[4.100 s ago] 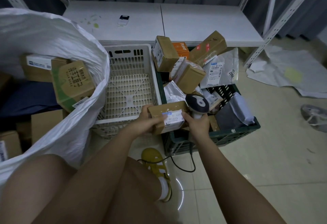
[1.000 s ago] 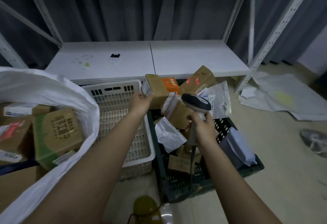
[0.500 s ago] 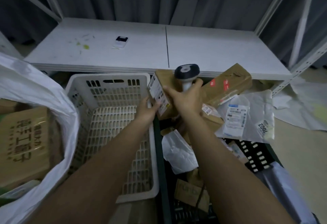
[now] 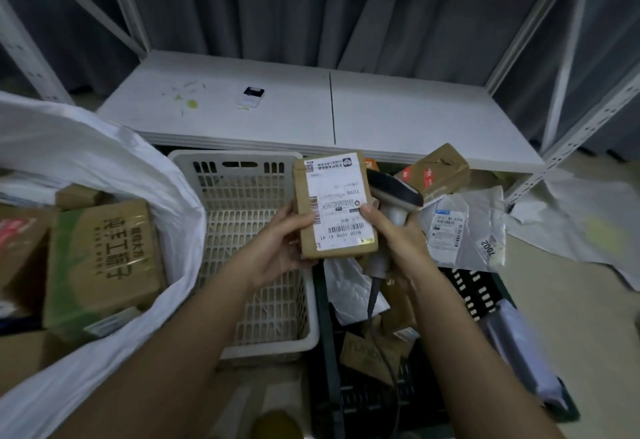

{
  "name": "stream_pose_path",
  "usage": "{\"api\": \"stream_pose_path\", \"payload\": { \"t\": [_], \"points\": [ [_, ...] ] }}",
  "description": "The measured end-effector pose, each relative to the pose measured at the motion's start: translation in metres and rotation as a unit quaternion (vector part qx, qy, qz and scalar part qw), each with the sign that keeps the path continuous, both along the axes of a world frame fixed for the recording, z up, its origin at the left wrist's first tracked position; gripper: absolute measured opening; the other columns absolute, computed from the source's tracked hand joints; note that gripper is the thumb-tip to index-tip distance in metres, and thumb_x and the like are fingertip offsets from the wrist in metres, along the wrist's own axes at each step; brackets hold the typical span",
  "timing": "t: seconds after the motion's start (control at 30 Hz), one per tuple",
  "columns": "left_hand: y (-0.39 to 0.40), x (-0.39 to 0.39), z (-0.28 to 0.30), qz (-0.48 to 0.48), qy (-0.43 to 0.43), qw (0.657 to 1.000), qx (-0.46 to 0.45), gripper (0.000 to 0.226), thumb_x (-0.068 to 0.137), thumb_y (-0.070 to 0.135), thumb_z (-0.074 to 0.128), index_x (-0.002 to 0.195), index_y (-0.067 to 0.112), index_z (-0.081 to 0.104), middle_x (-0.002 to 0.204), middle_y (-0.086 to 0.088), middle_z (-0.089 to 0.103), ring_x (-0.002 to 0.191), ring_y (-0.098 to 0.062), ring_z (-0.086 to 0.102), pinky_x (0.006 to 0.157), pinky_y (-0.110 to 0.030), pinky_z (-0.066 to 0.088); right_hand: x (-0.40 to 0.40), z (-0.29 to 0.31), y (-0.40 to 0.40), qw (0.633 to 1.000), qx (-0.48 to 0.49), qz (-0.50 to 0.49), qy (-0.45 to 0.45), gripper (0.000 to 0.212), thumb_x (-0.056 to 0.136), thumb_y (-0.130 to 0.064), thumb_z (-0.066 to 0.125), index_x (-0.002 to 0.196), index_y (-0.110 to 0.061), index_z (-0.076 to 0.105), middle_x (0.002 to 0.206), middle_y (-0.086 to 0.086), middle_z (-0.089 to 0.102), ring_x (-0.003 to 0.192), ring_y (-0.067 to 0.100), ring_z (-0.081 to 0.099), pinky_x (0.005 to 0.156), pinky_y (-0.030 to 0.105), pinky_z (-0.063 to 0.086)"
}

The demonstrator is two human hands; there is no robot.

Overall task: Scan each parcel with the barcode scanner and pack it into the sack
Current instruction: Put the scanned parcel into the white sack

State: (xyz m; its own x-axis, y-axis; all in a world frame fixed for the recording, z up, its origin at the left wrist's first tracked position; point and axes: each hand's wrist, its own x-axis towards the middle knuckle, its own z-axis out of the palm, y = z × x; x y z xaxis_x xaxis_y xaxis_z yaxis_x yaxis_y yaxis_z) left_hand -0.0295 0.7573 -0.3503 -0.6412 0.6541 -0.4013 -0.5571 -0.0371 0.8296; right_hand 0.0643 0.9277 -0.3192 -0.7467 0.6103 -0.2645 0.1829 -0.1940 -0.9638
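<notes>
Left hand point(image 4: 277, 248): grips the left edge of the flat brown cardboard parcel point(image 4: 334, 204), thumb on the front by the label, other fingers curled behind it.
Right hand point(image 4: 394, 237): thumb pressed on the right edge of the same parcel; other fingers wrapped round the pale handle of the grey barcode scanner point(image 4: 393, 192).
Held parcel: up in the air between the two hands, above the meeting edge of the two crates, white shipping label with barcodes turned to the camera, printed text upside down.
Scanner: dark head just to the right of the parcel's upper part, cable hanging down from the handle into the dark crate.
White woven sack point(image 4: 104, 168): at the left, mouth open, brown boxes inside, among them a large carton with a green side and dark printed characters point(image 4: 104, 258).
White slotted plastic crate point(image 4: 242, 230): between the sack and the dark crate, below the left forearm.
Dark green plastic crate point(image 4: 464, 289): at the right, filled with brown boxes and grey and white plastic mailer bags point(image 4: 464, 227).
Brown box with red stickers point(image 4: 434, 172): tilted on top of the pile, behind the scanner head.
White low shelf board point(image 4: 398, 116): behind both crates; small white and black device point(image 4: 251, 95) on its left half, some green stains near it.
Dark curtain point(image 4: 311, 5): farthest back, behind the white metal rack posts.
</notes>
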Motion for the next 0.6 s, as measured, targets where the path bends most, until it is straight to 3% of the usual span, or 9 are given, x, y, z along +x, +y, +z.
{"api": "stream_pose_path", "payload": {
  "t": [0.07, 0.2, 0.27, 0.33, 0.43, 0.5, 0.6],
  "points": [
    [-0.018, 0.017, 0.019, 0.014, 0.031, 0.999, -0.017, 0.068, 0.075, 0.026, 0.071, 0.137, 0.027, 0.044, 0.116, -0.006, 0.069, 0.092, -0.021, 0.069, 0.084, -0.052, 0.055, 0.018, 0.011, -0.016, 1.0, -0.005, 0.004, 0.012, 0.054, 0.082, -0.015, 0.076, 0.128, -0.015, 0.047, 0.096, -0.008, 0.068, 0.071, -0.006, 0.067, 0.054, 0.011, 0.051],
    [-0.064, 0.04, 0.069, 0.04, 0.161, 0.98, -0.106, 0.063, 0.087, 0.022, 0.067, 0.142, 0.029, 0.039, 0.12, -0.004, 0.065, 0.092, -0.018, 0.069, 0.066, -0.03, 0.058, 0.047, 0.037, -0.046, 0.998, 0.053, -0.015, 0.033, 0.084, 0.074, -0.028, 0.083, 0.144, -0.017, 0.038, 0.134, -0.001, 0.058, 0.112, 0.009, 0.059, 0.079, 0.018, 0.05],
    [-0.09, 0.048, 0.093, 0.01, 0.243, 0.957, -0.158, 0.056, 0.087, 0.022, 0.067, 0.138, 0.033, 0.044, 0.122, -0.002, 0.063, 0.092, -0.015, 0.069, 0.069, -0.028, 0.058, 0.065, 0.057, -0.059, 0.992, 0.111, -0.028, 0.047, 0.096, 0.067, -0.037, 0.086, 0.146, -0.018, 0.034, 0.137, 0.0, 0.054, 0.117, 0.012, 0.054, 0.094, 0.028, 0.045],
    [-0.111, 0.062, 0.115, -0.055, 0.292, 0.935, -0.192, 0.055, 0.088, 0.02, 0.067, 0.136, 0.037, 0.047, 0.12, 0.002, 0.063, 0.094, -0.014, 0.069, 0.079, -0.033, 0.058, 0.082, 0.073, -0.069, 0.987, 0.152, -0.019, 0.056, 0.102, 0.061, -0.042, 0.088, 0.144, -0.019, 0.035, 0.131, 0.003, 0.058, 0.113, 0.016, 0.058, 0.098, 0.035, 0.047],
    [-0.13, 0.085, 0.144, -0.162, 0.331, 0.903, -0.22, 0.057, 0.088, 0.02, 0.067, 0.137, 0.039, 0.047, 0.118, 0.004, 0.063, 0.099, -0.015, 0.067, 0.087, -0.035, 0.056, 0.104, 0.093, -0.087, 0.984, 0.161, 0.059, 0.044, 0.091, 0.059, -0.031, 0.089, 0.135, -0.021, 0.04, 0.116, -0.001, 0.065, 0.098, 0.01, 0.065, 0.085, 0.031, 0.053],
    [-0.142, 0.099, 0.163, -0.196, 0.336, 0.892, -0.231, 0.057, 0.088, 0.023, 0.067, 0.138, 0.039, 0.046, 0.119, 0.004, 0.062, 0.1, -0.014, 0.066, 0.086, -0.031, 0.056, 0.117, 0.104, -0.101, 0.984, 0.137, 0.104, 0.037, 0.082, 0.055, -0.033, 0.088, 0.124, -0.024, 0.045, 0.114, 0.003, 0.067, 0.099, 0.018, 0.068, 0.088, 0.042, 0.056],
    [-0.163, 0.118, 0.186, -0.214, 0.344, 0.883, -0.239, 0.051, 0.09, 0.021, 0.064, 0.135, 0.038, 0.046, 0.117, 0.004, 0.063, 0.098, -0.012, 0.066, 0.083, -0.025, 0.054, 0.135, 0.115, -0.119, 0.983, 0.107, 0.14, 0.059, 0.056, 0.07, -0.014, 0.083, 0.112, -0.025, 0.048, 0.108, 0.007, 0.069, 0.09, 0.017, 0.071, 0.081, 0.037, 0.059]
  ]
}}
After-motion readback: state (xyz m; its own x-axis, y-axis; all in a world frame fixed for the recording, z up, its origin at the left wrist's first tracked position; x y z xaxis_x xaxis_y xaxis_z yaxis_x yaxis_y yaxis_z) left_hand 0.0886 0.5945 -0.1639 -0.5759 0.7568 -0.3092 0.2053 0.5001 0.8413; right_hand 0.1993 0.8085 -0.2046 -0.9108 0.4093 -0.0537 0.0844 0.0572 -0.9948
